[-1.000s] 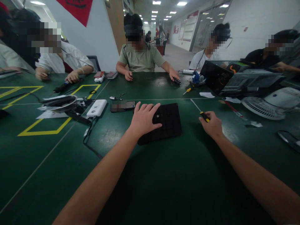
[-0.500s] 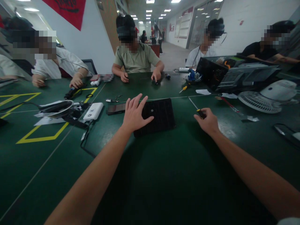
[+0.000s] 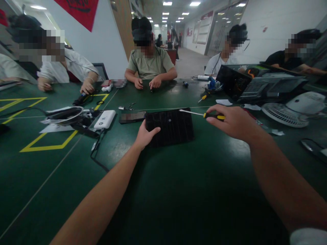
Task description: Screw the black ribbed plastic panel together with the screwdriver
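Observation:
A flat black rectangular object with a lined surface and a small round silver spot lies in front of me on the green table. My left hand is closed on its left edge, thumb on top and the fingers mostly hidden behind it. In my right hand is a screwdriver with a yellow and black handle. Its metal shaft points left, and the tip shows over the far right part of the black object; whether they touch I cannot tell.
Beyond the black object lies a phone-like item, with small metal parts behind. A white power bank with a cable is at left. To the right are another screwdriver, a white fan and an opened computer case. Several people sit across.
My left hand has gone from lying spread on the black object to gripping its left edge. My right hand has lifted and moved the screwdriver, bringing its tip to the object's far right part.

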Demonstrator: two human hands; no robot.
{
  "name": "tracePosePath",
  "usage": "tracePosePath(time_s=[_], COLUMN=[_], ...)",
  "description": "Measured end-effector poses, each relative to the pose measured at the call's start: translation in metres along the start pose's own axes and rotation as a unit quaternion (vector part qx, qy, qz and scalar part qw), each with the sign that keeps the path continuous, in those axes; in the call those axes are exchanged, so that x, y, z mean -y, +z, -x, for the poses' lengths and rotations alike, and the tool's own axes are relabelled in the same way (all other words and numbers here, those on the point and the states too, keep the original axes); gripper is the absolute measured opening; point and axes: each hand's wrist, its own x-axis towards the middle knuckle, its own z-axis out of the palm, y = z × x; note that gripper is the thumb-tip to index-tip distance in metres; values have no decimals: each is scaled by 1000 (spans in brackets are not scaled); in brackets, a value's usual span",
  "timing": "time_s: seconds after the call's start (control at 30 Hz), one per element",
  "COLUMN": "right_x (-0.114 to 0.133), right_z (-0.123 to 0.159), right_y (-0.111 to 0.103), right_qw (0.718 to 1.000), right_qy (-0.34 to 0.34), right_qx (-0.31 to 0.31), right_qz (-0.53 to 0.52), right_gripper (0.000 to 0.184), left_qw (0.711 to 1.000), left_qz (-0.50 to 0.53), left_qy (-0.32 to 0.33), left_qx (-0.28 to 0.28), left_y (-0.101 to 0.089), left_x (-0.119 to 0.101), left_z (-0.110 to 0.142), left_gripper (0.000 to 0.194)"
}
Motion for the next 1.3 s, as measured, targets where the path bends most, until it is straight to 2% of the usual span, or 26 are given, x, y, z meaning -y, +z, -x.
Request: tracePosePath(time_s=[0.13, 0.27, 0.67, 1.3], right_x=[34, 46, 43, 42], right_z=[-11, -19, -26, -26], right_y=[-22, -27, 0, 11], right_qw=[997, 994, 990, 988], right_qy=[-28, -31, -107, -113], right_qx=[39, 28, 23, 10], right_qz=[55, 96, 92, 108], right_gripper=[35, 35, 33, 27], left_qw=[999, 999, 997, 996], left_qz=[3, 11, 23, 30], left_qy=[-30, -31, -54, -62], left_qx=[19, 27, 42, 52], left_y=[0, -1, -2, -1], left_x=[-3, -4, -3, -9], left_z=[5, 6, 5, 7], left_gripper=[54, 52, 52, 55])
